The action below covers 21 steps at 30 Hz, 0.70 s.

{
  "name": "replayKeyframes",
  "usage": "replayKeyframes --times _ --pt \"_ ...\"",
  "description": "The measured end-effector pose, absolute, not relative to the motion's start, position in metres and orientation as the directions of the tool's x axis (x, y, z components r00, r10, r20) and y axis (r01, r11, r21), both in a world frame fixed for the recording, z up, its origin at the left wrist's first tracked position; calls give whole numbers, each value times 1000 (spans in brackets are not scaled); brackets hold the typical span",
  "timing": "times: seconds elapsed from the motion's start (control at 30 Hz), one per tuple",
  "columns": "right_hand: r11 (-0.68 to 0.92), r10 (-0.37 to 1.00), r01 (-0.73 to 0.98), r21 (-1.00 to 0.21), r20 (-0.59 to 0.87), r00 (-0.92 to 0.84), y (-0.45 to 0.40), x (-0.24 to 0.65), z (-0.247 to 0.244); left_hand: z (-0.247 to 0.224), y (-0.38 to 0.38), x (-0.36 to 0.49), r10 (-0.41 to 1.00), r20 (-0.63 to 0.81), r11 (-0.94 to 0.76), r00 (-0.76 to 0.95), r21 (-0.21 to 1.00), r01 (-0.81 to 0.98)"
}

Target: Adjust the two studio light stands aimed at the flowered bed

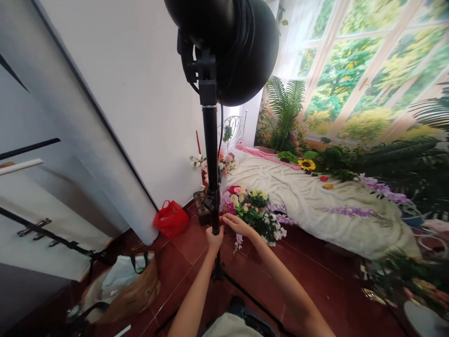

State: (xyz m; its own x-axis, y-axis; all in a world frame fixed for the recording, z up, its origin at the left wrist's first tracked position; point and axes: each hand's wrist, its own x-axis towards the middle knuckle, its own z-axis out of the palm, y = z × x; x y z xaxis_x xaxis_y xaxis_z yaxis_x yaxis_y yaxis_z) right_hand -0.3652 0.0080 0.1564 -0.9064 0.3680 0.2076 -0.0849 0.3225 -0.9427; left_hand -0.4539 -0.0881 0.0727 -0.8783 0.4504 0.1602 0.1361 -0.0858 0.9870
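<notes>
A black light stand rises upright in front of me, with a large black lamp head on top and a cable hanging beside the pole. My left hand is wrapped round the pole, below a clamp knob. Just to the right of the pole and slightly higher, my right hand has its fingers stretched out, apart from one another, with nothing in them. The stand's legs spread over the floor near my feet.
A red bag and a brown bag lie on the tiled floor at left. Flower bunches stand right of the pole, beside a bed with a cream blanket. Black bars extend at far left.
</notes>
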Motion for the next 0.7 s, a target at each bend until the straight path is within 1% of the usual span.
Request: replayKeyframes --times 0.07,0.13,0.2,0.27,0.33,0.4,0.43,0.47,0.5,0.57,0.63,0.7 --pt "340 443 -31 -940 190 -876 5 -367 122 72 -88 -454 451 168 -88 -876 986 144" --pt "365 496 6 -931 189 -847 0 -370 97 72 -88 -454 452 166 -82 -876 986 144" --pt "407 546 46 -912 202 -813 -4 -374 81 73 -88 -454 467 155 -74 -871 988 136" --pt "423 595 108 -900 186 -782 -5 -378 70 73 -89 -454 484 139 -71 -864 990 120" --pt "355 670 203 -913 97 -736 -5 -383 63 74 -89 -454 493 124 -69 -861 992 103" --pt "230 738 313 -921 -44 -673 -3 -387 63 74 -89 -455 493 114 -61 -862 993 97" --pt "182 755 349 -919 -97 -649 -1 -388 64 74 -89 -455 493 115 -56 -862 993 101" --pt "158 761 362 -919 -121 -637 1 -388 67 74 -89 -455 494 120 -53 -861 993 108" --pt "156 759 350 -924 -115 -641 3 -387 69 73 -89 -455 497 127 -53 -859 992 115" --pt "168 722 247 -954 -51 -690 6 -382 75 72 -89 -455 501 138 -56 -854 990 127" --pt "135 636 97 -986 12 -772 7 -374 78 72 -89 -455 504 145 -55 -852 989 136" --pt "71 535 -15 -997 51 -843 6 -367 77 72 -89 -455 497 146 -51 -855 989 139"
